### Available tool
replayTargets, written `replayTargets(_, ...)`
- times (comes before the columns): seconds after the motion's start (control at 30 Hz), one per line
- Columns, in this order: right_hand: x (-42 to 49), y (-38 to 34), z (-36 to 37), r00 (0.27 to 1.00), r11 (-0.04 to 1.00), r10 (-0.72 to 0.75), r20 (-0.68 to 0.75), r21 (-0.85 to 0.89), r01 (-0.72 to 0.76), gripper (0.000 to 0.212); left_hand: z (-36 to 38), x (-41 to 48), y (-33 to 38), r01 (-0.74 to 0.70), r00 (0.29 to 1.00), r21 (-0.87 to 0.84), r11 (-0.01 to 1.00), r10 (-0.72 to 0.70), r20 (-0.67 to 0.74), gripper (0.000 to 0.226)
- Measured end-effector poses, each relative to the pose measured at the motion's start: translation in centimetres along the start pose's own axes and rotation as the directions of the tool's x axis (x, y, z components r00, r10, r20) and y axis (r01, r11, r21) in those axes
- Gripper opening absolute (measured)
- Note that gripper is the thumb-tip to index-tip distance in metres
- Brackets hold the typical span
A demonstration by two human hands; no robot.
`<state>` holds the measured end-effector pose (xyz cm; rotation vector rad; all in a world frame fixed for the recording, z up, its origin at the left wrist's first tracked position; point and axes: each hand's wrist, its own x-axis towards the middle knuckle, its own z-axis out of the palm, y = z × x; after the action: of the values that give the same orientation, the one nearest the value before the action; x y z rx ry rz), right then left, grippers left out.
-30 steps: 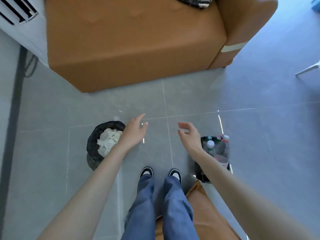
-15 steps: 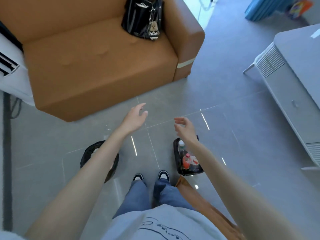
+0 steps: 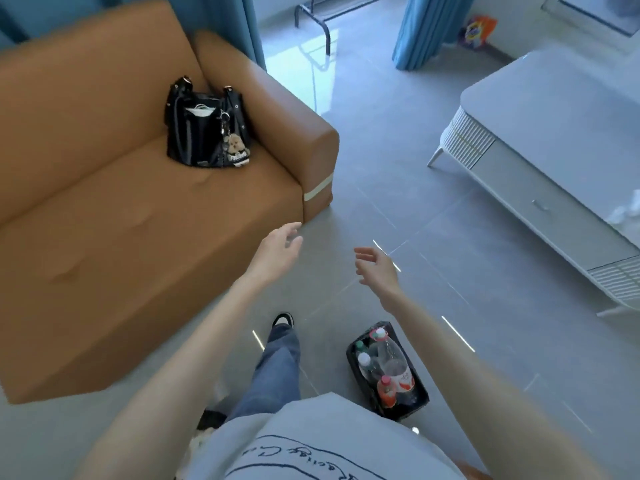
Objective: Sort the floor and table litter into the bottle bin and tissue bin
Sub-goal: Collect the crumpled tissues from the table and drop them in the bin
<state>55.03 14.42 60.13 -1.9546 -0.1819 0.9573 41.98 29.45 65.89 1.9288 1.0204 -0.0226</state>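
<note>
Black rectangular bottle bin [image 3: 350, 362], holding plastic bottles [image 3: 391, 362], stands on the grey floor tiles [image 3: 450, 237] (just right of the blue-jeans leg [image 3: 277, 368]); left hand [image 3: 277, 251] and right hand [image 3: 377, 268] hover empty, fingers loosely spread.

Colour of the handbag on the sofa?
Black handbag, brown bear charm hanging on it. Head view shows it best.

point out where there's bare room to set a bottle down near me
Widest free patch: the floor between the sofa arm and the white table. The sofa seat left of the handbag is bare, and so is most of the table top, apart from a crumpled tissue. Crowded: the bottle bin, packed with bottles.
</note>
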Motion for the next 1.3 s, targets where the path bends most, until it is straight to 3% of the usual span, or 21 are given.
replayTargets(0.23, 7.4, -7.0, -1.1, 0.982, 0.985, 0.122, -0.146, 0.139, -0.102, 0.029, -4.9, 13.2, 5.3, -0.107, 0.973, 0.058, 0.993, 0.092, 0.212, 0.04)
replayTargets(0.4, 11.4, -9.4, -4.9, 0.933, 0.952, 0.193, -0.305, 0.287, -0.103, 0.026, -3.2, 21.8, 11.8, -0.238, 0.912, 0.093, 0.967, 0.19, 0.364, 0.038)
replayTargets(0.67, 18.5, -9.5, -15.5, 0.808, 0.897, 0.301, -0.506, 0.438, -0.059, 0.025, 7.5, 32.4, 22.8, -0.39, 0.796, 0.138, 0.91, 0.258, 0.547, 0.038)
replayTargets(0.97, 25.6, -10.0, -31.1, 0.688, 0.828, 0.417, -0.594, 0.561, -0.018, 0.024, 19.2, 40.5, 38.9, -0.504, 0.677, 0.146, 0.851, 0.284, 0.679, 0.039)
replayTargets(1.3, 32.2, -7.3, -45.9, 0.531, 0.78, 0.533, -0.658, 0.625, -0.008, 0.024, 33.1, 47.0, 51.8, -0.605, 0.543, 0.132, 0.786, 0.286, 0.789, 0.038)
